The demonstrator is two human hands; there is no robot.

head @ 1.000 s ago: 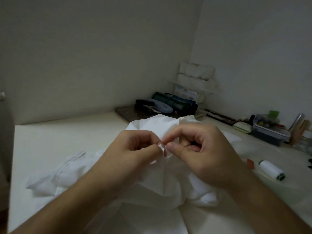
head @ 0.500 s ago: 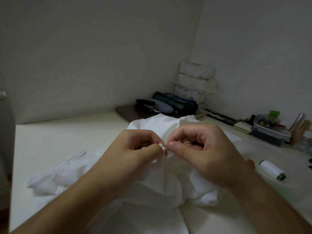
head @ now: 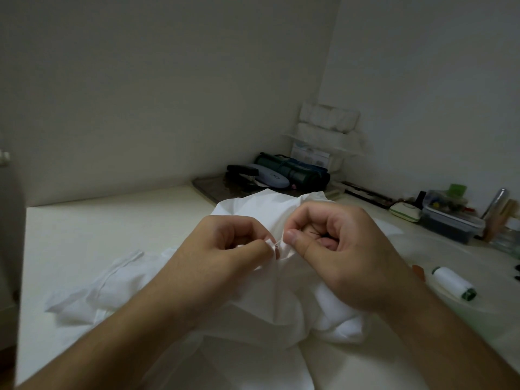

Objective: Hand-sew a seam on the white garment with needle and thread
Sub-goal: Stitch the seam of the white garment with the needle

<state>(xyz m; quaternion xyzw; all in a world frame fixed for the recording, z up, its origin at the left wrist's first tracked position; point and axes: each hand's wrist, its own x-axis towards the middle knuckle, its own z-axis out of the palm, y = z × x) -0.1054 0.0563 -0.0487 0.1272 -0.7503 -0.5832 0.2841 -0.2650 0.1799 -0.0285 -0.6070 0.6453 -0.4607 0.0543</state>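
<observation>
1. Pale table (head: 112,235) tucked into a corner of plain, dim walls.
2. White garment (head: 253,299) heaped mid-table, one flap trailing out left.
3. Left hand (head: 225,249) pinching a small fold of fabric, thumb and forefinger pressed together on it.
4. Right hand (head: 346,249) just beside it, fingers curled, thumb and forefinger clamped on the cloth edge; needle too small to make out.
5. White thread spool (head: 453,282) lying at right.
6. Plastic boxes (head: 450,220) along the right wall, dark cases (head: 292,171) in the corner.
</observation>
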